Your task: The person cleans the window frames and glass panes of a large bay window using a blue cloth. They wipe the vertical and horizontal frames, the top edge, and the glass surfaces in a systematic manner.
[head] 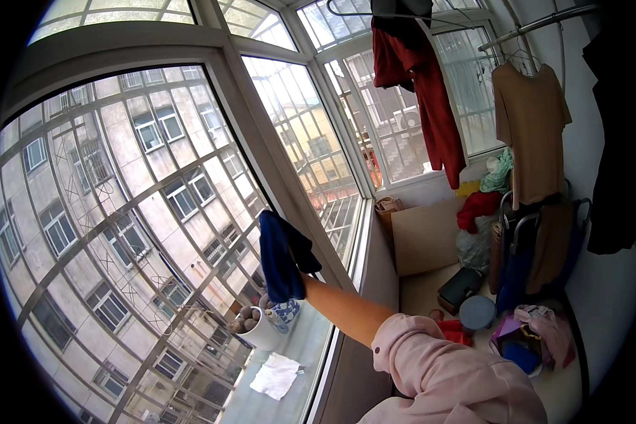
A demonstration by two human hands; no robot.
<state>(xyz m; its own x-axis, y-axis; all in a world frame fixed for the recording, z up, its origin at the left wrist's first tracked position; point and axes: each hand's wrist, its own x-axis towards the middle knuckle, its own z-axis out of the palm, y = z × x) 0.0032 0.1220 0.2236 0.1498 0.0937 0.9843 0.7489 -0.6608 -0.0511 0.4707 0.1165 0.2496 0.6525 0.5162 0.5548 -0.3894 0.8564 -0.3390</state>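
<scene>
My right arm, in a rolled pink sleeve, reaches from the lower right towards the window pane (pixel 138 212). A dark blue cloth (pixel 281 259) is held in my right hand (pixel 303 278) and hides most of its fingers. The cloth lies over the pane's right edge, beside the white window frame (pixel 291 212); whether it touches the glass cannot be told. Below it, on the sill (pixel 297 365), stand a white pot (pixel 261 334) of round brown objects, a small bottle (pixel 276 321) and a blue-and-white patterned container (pixel 288 310). A crumpled white cloth (pixel 275 375) lies nearer. My left hand is out of view.
Metal bars stand outside the windows. Red clothing (pixel 440 106) and a tan shirt (pixel 530 132) hang at the right. Below are a cardboard panel (pixel 426 238), a folded metal-framed item (pixel 519 233), a dark green case (pixel 460 289), a round blue-grey stool (pixel 477 312) and a purple bag (pixel 506 334).
</scene>
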